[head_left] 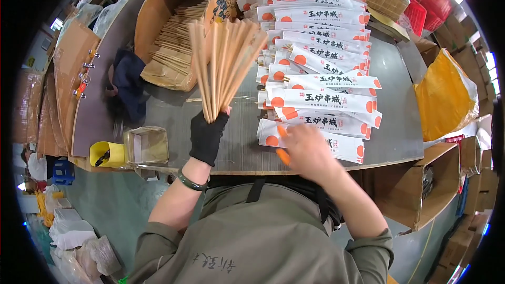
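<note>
My left hand [208, 135], in a black fingerless glove, is closed round the lower ends of a fanned bundle of wooden chopsticks [214, 68]. The sticks point up and away from me. My right hand [307, 150], with orange finger covers, is over the left part of the nearest white paper chopstick sleeves [344, 149]. Its covered thumb and finger are apart, slightly blurred, with nothing visible between them. Beyond it lies a long overlapping pile of sleeves [326, 99] with orange dots; stick ends poke out of some at the left.
An open cardboard box [150, 26] of more chopsticks lies at the far left of the grey table [231, 150]. Nearer are dark cloth [131, 87], a yellow container [107, 154] and a small clear box [147, 146]. A yellow sack [447, 94] and open carton [421, 192] flank the right edge.
</note>
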Motion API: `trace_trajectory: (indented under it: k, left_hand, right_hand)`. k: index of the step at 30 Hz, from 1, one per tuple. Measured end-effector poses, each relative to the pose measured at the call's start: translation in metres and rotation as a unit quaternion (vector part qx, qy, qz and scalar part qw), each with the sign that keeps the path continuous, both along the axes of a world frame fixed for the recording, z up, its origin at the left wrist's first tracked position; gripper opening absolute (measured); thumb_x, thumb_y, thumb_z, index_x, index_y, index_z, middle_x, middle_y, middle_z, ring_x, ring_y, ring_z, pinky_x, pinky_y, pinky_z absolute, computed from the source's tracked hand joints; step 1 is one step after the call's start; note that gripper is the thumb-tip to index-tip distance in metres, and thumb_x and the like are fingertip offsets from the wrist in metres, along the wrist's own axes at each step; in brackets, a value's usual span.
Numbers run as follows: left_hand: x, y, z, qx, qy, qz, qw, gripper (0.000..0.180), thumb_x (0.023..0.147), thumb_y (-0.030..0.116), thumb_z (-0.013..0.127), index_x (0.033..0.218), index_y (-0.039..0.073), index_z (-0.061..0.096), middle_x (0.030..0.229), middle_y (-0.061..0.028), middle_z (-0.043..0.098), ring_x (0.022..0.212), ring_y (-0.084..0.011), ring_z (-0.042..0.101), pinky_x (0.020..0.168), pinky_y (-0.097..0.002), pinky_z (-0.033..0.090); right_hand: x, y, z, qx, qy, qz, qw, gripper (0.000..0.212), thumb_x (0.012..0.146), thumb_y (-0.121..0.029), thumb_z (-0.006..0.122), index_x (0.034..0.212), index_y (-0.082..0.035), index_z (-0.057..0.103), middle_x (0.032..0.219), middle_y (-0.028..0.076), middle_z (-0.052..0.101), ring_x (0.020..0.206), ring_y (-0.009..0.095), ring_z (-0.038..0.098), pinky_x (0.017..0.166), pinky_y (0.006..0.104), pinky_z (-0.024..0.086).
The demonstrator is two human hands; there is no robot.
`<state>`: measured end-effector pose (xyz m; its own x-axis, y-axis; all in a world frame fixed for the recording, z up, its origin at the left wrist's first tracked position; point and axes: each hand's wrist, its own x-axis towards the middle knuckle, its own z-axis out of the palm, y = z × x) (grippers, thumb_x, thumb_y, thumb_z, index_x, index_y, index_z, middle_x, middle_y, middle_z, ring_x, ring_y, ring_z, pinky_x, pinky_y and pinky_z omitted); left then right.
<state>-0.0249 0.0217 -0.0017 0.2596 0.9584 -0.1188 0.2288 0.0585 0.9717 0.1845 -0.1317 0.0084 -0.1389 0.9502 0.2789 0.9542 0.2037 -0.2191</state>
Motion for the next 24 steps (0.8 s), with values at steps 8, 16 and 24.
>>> trace_trajectory:
  k: [8,16,24]
  left_hand:
    - [-0.006,-0.016,0.0,-0.051,-0.026,0.012,0.998,0.023,0.086,0.017,0.074,0.1,-0.001,0.068,0.078,-0.0039,0.068,0.066,-0.0078,0.06,0.06,-0.0231,0.046]
    - [-0.037,-0.013,0.015,-0.012,0.039,-0.068,0.997,0.027,0.082,0.017,0.076,0.1,-0.002,0.069,0.084,-0.0051,0.069,0.077,-0.0096,0.061,0.071,-0.0263,0.05]
    - [-0.059,0.01,0.029,0.02,0.111,-0.175,0.978,0.028,0.081,0.016,0.077,0.1,-0.003,0.069,0.084,-0.0072,0.071,0.078,-0.0102,0.063,0.071,-0.0276,0.05]
  right_hand:
    - [-0.004,-0.018,-0.031,0.091,0.085,-0.033,0.992,0.03,0.068,-0.008,0.074,0.096,-0.003,0.065,0.09,0.007,0.059,0.084,0.026,0.06,0.07,0.0361,0.05]
    - [0.017,-0.006,0.007,-0.035,0.465,-0.264,0.844,0.019,0.08,-0.009,0.077,0.081,-0.001,0.06,0.072,0.001,0.053,0.065,0.009,0.047,0.06,0.0261,0.041]
    - [0.034,-0.009,0.03,-0.057,0.452,-0.181,0.872,0.015,0.079,-0.009,0.078,0.084,-0.002,0.067,0.074,0.002,0.055,0.065,0.011,0.048,0.06,0.0259,0.04]
